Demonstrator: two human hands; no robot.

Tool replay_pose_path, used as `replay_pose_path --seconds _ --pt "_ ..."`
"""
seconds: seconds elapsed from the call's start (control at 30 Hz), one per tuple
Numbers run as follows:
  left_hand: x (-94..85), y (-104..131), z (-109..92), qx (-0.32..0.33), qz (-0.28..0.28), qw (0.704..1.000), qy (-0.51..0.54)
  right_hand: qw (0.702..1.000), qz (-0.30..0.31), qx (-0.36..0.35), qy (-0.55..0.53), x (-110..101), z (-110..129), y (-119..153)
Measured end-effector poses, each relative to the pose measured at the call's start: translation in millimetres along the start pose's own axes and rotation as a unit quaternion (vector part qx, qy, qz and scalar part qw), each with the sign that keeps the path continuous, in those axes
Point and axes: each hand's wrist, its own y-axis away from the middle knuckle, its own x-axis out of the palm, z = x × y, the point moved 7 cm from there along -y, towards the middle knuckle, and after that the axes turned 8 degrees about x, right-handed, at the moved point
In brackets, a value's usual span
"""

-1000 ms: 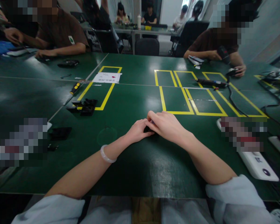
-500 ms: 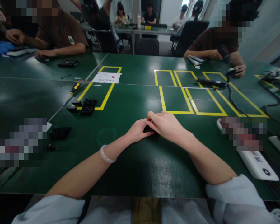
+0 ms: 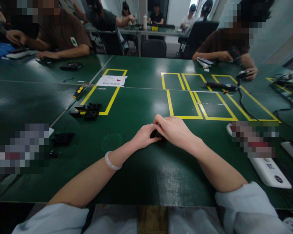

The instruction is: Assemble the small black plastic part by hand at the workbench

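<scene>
Both my hands meet over a small black part [image 3: 155,133] on the green table [image 3: 136,175]; its kind is mostly hidden by my fingers. My left hand [image 3: 146,136] is closed around its left side, thumb and fingers pinching it. From the right, my right hand [image 3: 174,130] curls over the top of the same part, fingertips bent down against it. Left of my hands lies a cluster of black plastic pieces [image 3: 91,112]. A flat black piece [image 3: 62,139] and a smaller black bit [image 3: 55,154] rest nearer to me.
A yellow-and-black screwdriver [image 3: 78,92] lies at left beyond the black pieces. Yellow tape [image 3: 187,117] outlines boxes ahead, one with a paper label [image 3: 111,81]. A white power strip [image 3: 271,170] is at right. A black bar-shaped tool [image 3: 222,86] lies farther off. Co-workers sit across the table.
My right hand's raised knuckles have shifted up very slightly; both hands otherwise stay on the black part. In the background, a person's arm has come down and reaches across the far table.
</scene>
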Motion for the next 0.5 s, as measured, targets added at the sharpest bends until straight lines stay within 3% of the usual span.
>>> replay_pose_path --seconds 0.5 --pt "-1.3 -0.5 -2.6 0.007 -0.004 1.000 -0.002 1.000 -0.002 0.001 0.003 3.3 -1.0 0.0"
